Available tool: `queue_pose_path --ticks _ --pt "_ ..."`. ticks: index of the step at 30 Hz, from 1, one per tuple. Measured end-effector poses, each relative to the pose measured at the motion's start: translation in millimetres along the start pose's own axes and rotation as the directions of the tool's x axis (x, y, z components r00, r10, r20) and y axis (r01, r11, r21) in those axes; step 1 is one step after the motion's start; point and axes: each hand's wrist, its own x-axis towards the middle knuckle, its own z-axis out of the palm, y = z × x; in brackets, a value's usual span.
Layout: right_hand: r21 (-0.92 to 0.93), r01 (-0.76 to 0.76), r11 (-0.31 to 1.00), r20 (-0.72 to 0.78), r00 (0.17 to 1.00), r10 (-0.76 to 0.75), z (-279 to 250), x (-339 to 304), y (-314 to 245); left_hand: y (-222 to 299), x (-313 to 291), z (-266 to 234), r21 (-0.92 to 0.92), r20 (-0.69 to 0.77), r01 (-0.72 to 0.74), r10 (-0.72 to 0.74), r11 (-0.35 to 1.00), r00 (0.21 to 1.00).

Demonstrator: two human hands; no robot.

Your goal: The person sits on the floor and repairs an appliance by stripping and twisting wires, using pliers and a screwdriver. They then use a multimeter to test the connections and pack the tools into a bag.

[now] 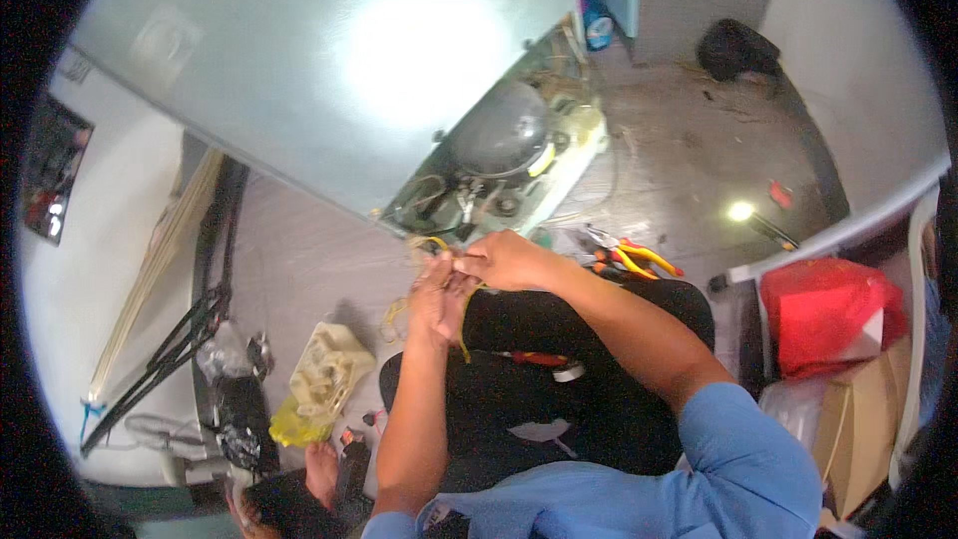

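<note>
My left hand [433, 297] and my right hand [511, 262] meet in front of the appliance's lower corner, fingertips close together. Both are closed in a pinch on a thin yellow wire [465, 337], which loops above the left fingers and hangs down past the palm. The exact spot being pinched is too small to make out. Just beyond my hands is the uncovered lower compartment of a pale blue cabinet-like appliance [279, 70], with a rounded black compressor [502, 128] and loose wires inside. On my lap lies a red-handled screwdriver [539, 358] beside a small roll of tape [569, 372].
Pliers [639, 258] with yellow-red handles lie to the right of my hands. Farther right, a lit flashlight [766, 226] rests on the floor. A cream plastic part [329, 369] sits at left, near a black bag [242, 419]. A red bag [823, 314] stands at right.
</note>
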Motion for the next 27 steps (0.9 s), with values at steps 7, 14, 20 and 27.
queue_pose_path --ticks 7,14,20,27 --pt "-0.730 -0.402 0.553 0.087 0.748 0.658 -104 -80 103 -12 4 8 -0.020 -0.005 -0.054 0.054 0.998 0.999" --pt "-0.736 -0.386 0.556 -0.012 0.829 0.559 -99 -116 121 -8 -6 3 -0.118 0.000 -0.115 0.116 0.986 0.993" --pt "0.643 -0.492 0.587 -0.161 0.662 0.732 -139 -136 154 -3 -9 7 -0.052 -0.034 -0.062 0.061 0.997 0.998" --pt "0.847 -0.236 0.476 -0.111 0.798 0.593 -122 -121 107 -4 -13 -6 -0.075 -0.038 -0.070 0.067 0.995 0.997"
